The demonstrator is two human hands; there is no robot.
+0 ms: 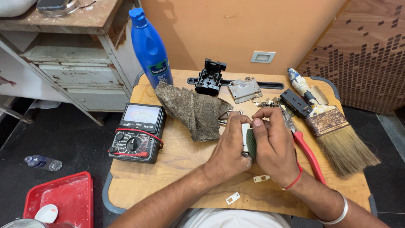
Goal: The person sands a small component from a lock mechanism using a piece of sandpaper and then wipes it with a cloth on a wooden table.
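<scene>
Over the middle of a small wooden table (168,169), my left hand (231,145) and my right hand (273,143) together hold a small white block-shaped part (245,134) with a dark green piece (251,142) pressed against it. The left hand grips the white part from the left. With thumb and fingers, the right hand presses the green piece from the right. A crumpled grey-brown cloth (196,110) lies just left of my hands. Red-handled pliers (310,154) lie under my right wrist.
A black analog multimeter (137,133) lies at the table's left, a blue bottle (150,48) behind it. A black plastic housing (209,77), a metal plate (244,89) and a wide paintbrush (333,126) sit at the back and right. Two small white pieces (261,178) lie near the front edge. A red tray (63,196) sits on the floor.
</scene>
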